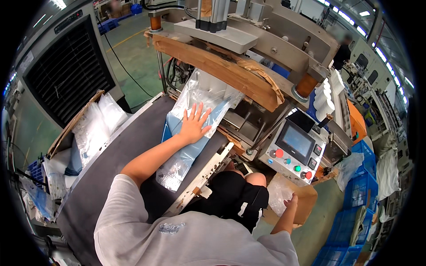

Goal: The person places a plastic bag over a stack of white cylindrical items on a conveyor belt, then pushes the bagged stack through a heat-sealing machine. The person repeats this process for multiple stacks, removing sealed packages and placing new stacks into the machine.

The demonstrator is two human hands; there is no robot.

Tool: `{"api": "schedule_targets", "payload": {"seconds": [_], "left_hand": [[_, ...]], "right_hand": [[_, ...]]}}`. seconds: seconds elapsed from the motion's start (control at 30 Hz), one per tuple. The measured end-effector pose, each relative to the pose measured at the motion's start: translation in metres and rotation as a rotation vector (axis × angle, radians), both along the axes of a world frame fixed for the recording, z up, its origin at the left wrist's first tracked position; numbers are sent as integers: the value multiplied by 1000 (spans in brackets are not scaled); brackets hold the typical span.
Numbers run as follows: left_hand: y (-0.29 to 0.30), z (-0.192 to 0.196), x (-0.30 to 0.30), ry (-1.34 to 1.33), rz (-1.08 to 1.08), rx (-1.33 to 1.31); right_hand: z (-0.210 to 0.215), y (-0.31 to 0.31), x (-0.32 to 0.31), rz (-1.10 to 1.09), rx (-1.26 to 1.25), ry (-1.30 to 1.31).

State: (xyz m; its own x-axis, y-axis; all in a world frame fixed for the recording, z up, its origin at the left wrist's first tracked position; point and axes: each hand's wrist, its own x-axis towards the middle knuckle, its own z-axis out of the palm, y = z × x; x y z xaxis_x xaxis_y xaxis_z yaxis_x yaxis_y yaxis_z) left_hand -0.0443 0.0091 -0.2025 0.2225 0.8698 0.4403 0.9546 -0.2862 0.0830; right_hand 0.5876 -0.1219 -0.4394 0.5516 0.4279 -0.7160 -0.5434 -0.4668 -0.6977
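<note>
Under your left hand (pixel 194 126), mid-frame, lies a clear plastic bag holding pale blue sheets (pixel 188 144) on the dark grey conveyor belt (pixel 120 155); stacked blue plastic crates (pixel 361 190) sit at lower right.

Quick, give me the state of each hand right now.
Left hand: open, fingers spread, pressed flat on the blue bag on the belt.
Right hand: reaching into the cardboard box, touching a clear plastic bag; grip cannot be told.

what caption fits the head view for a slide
Left hand flat on a bagged blue pack at the sealing machine; right hand reaching into a box.
</note>
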Motion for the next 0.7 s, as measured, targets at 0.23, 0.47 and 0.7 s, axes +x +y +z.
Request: {"api": "schedule_targets", "payload": {"seconds": [0.23,0.47,0.7], "left_hand": [[-9,30,-6,-33,-16,248],[-49,110,-42,-64,-133,-148],[-35,135,-43,137,-127,-352]], "right_hand": [[-12,19,-37,70,-30,-47],[-30,24,-45,55,-37,-8],[-20,24,-75,117,-13,-6]]}}
